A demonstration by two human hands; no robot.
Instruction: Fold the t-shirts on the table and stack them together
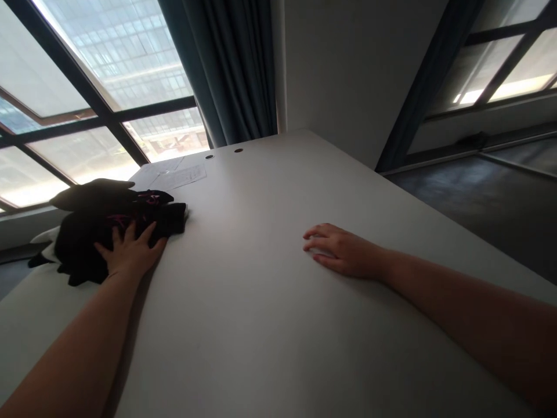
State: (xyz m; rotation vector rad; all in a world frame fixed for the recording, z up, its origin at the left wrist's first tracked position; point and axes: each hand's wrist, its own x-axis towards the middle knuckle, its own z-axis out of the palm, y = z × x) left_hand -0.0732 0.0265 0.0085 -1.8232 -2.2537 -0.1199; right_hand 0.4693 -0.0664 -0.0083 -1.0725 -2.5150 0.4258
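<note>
A heap of black cloth items (85, 235), with pink or purple marks and a bit of white at its left end, lies at the left side of the white table (243, 290). On its near side rests my left hand (130, 252), fingers spread over the dark fabric without wrapping round it. What kind of cloth articles these are, I cannot make out. Well to the right, my right hand (342, 249) lies on the bare tabletop, fingers loosely stretched and slightly bent, holding nothing.
Sheets of paper (187, 176) lie behind the heap near the far left edge. Two round cable holes (238, 150) sit at the table's back. Beyond are a window (108, 116), a dark blue curtain (237, 69) and a wall (348, 75); the table's right edge drops to a dark floor.
</note>
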